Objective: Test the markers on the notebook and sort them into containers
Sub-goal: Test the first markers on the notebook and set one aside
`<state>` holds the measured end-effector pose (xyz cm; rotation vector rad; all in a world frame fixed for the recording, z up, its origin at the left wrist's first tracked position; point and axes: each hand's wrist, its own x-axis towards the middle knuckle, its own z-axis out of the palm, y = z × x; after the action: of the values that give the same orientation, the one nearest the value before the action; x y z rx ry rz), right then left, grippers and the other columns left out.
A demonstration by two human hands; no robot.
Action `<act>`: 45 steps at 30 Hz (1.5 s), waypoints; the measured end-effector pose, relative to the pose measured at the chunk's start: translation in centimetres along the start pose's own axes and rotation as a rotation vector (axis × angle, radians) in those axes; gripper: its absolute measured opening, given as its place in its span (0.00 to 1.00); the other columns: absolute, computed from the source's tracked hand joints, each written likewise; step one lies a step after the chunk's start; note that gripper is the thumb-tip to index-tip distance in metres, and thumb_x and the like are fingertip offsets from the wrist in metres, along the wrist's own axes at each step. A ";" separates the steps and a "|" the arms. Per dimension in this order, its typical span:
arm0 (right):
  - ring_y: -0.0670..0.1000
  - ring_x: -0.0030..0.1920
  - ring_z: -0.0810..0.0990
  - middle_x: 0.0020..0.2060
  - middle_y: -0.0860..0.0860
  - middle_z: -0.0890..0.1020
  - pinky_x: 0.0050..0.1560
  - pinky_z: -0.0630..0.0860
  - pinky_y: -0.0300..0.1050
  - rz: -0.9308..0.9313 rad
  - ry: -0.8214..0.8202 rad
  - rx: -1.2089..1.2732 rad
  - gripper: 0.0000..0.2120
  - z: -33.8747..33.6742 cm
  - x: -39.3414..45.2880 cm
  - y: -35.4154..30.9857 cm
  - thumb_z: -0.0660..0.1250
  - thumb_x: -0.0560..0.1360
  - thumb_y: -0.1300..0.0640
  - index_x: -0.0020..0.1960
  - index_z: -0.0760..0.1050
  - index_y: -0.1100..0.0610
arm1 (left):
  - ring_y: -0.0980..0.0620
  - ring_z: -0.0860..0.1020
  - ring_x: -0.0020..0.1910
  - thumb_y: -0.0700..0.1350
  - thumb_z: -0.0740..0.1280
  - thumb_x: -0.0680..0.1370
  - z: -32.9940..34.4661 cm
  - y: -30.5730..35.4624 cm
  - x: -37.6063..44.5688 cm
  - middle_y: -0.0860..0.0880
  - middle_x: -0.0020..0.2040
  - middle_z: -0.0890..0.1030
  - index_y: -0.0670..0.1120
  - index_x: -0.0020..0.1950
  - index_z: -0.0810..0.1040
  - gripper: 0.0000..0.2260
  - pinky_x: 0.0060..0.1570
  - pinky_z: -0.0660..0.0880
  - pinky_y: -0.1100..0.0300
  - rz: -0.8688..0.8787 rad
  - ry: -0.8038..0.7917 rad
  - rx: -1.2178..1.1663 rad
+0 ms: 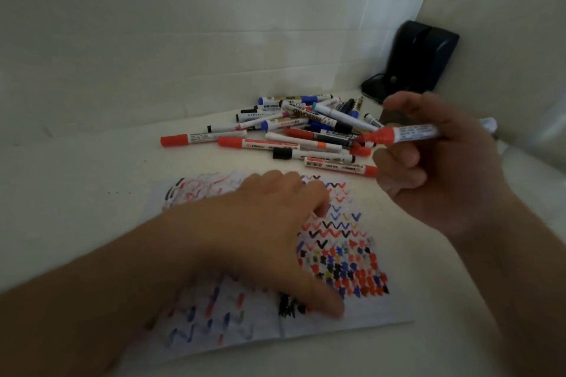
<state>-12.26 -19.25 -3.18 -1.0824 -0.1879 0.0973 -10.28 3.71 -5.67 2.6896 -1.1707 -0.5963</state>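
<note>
A white notebook page [361, 314] lies on the table, covered with red, blue and black test marks. My left hand [263, 232] rests flat on it, fingers spread over the middle. My right hand [441, 168] is raised above the page's far right corner and grips a red marker [398, 134], uncapped, its red tip pointing left. A pile of several markers [294, 128] with red, blue and black caps lies behind the page.
A black device [419, 58] with a cable stands in the back right corner against the white walls. A lone red-capped marker [202, 138] lies at the pile's left edge. The white tabletop [67, 180] stretches to the left of the page.
</note>
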 end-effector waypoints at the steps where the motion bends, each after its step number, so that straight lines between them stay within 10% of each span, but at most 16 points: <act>1: 0.46 0.23 0.67 0.26 0.50 0.72 0.24 0.65 0.34 0.016 -0.046 0.003 0.11 0.1 -0.1 -0.3 0.63 0.79 0.46 0.52 0.79 0.52 | 0.54 0.62 0.62 0.83 0.66 0.58 0.5 0.4 -0.2 0.59 0.63 0.61 0.67 0.66 0.55 0.44 0.70 0.64 0.47 0.025 -0.030 0.090; 10: 0.49 0.33 0.77 0.34 0.55 0.79 0.32 0.75 0.39 0.196 -0.258 -0.159 0.20 -0.3 -2.8 1.6 0.79 0.70 0.43 0.47 0.81 0.59 | 0.52 0.57 0.69 0.86 0.63 0.54 -0.9 -2.8 0.5 0.59 0.70 0.56 0.69 0.73 0.49 0.52 0.73 0.60 0.45 -0.061 -0.033 0.251; 21: 0.41 0.30 0.80 0.29 0.45 0.81 0.30 0.74 0.31 -0.019 -0.127 -0.629 0.06 1.4 -4.1 4.8 0.70 0.67 0.67 0.36 0.74 0.60 | 0.60 0.66 0.53 0.71 0.64 0.73 -0.3 -4.3 0.6 0.61 0.51 0.67 0.80 0.57 0.73 0.12 0.57 0.71 0.50 0.083 0.183 -0.073; 31: 0.53 0.37 0.87 0.36 0.52 0.87 0.32 0.84 0.48 -0.028 0.011 -0.972 0.10 2.8 -4.3 5.3 0.79 0.70 0.60 0.34 0.79 0.55 | 0.60 0.66 0.52 0.72 0.63 0.72 0.0 -4.4 0.9 0.60 0.50 0.68 0.80 0.56 0.74 0.13 0.49 0.67 0.55 0.085 0.213 -0.056; 45: 0.48 0.26 0.82 0.27 0.52 0.83 0.26 0.76 0.38 -0.001 0.018 -0.964 0.12 3.3 -4.5 5.3 0.76 0.70 0.67 0.31 0.77 0.59 | 0.59 0.66 0.53 0.73 0.61 0.70 0.0 -4.4 0.9 0.60 0.51 0.68 0.78 0.57 0.74 0.16 0.50 0.66 0.55 0.078 0.196 -0.039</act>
<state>-17.28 -14.72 -6.82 -2.0428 -0.2244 -0.0128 -6.79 6.07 -7.16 2.5867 -1.1916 -0.3321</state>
